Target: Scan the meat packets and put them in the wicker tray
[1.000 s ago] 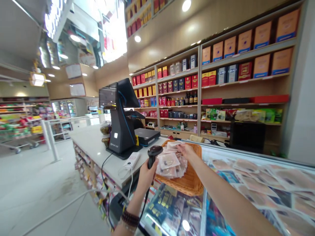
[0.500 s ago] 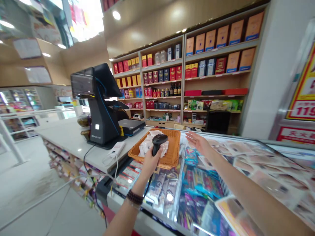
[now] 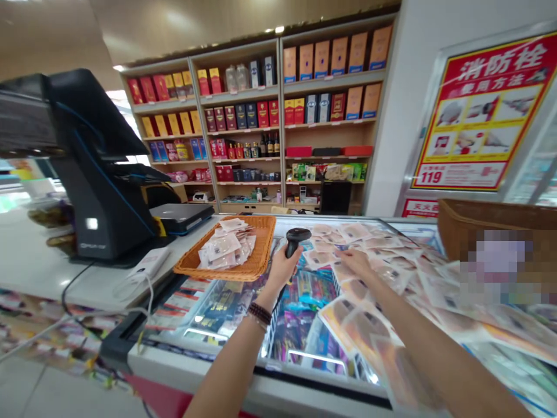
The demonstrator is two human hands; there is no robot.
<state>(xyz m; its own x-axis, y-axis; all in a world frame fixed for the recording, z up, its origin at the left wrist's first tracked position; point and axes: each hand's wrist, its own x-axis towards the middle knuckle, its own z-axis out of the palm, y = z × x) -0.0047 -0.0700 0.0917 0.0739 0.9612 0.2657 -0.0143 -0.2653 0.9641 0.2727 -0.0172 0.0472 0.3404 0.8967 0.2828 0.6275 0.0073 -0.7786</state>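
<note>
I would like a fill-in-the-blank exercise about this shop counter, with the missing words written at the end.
1. The left hand grips a black barcode ____.
2. Small packets lie in an orange wicker ____.
3. The right hand is at flat packs; the bracelet is on the ____ wrist.
4. The wall poster shows the number ____.

Missing words: scanner; basket; left; 119.

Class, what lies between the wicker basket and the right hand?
Between them, the head view shows the left hand holding a black barcode scanner, then some flat packets.
</note>
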